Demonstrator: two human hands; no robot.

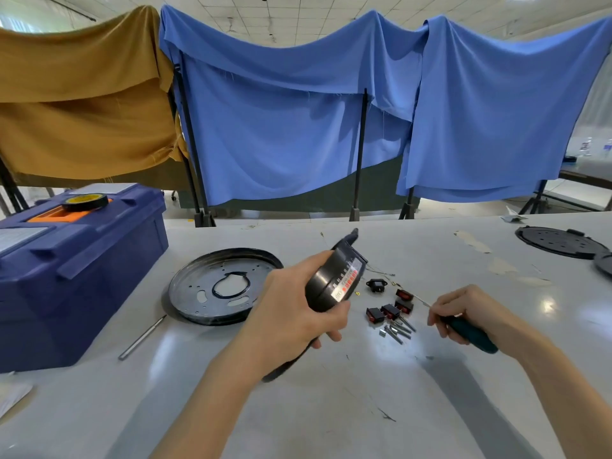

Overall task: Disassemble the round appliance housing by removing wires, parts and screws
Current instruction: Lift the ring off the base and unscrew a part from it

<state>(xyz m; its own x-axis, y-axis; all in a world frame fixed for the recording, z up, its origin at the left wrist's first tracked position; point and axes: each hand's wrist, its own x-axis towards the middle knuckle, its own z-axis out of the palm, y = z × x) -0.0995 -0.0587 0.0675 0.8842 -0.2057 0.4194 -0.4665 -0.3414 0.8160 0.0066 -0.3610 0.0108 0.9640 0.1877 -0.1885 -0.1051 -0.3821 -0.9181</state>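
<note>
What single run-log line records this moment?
left hand: grips black housing above table | right hand: holds screwdriver | lying loose: switches, screws, metal plate

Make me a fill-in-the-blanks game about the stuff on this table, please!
1. The left hand grips a round ____ housing.
2. The right hand holds a teal-handled ____.
3. The roll of tape sits on top of the blue ____.
4. The rocker switches beside the screws have ____ faces.
Missing words: black; screwdriver; toolbox; red.
</note>
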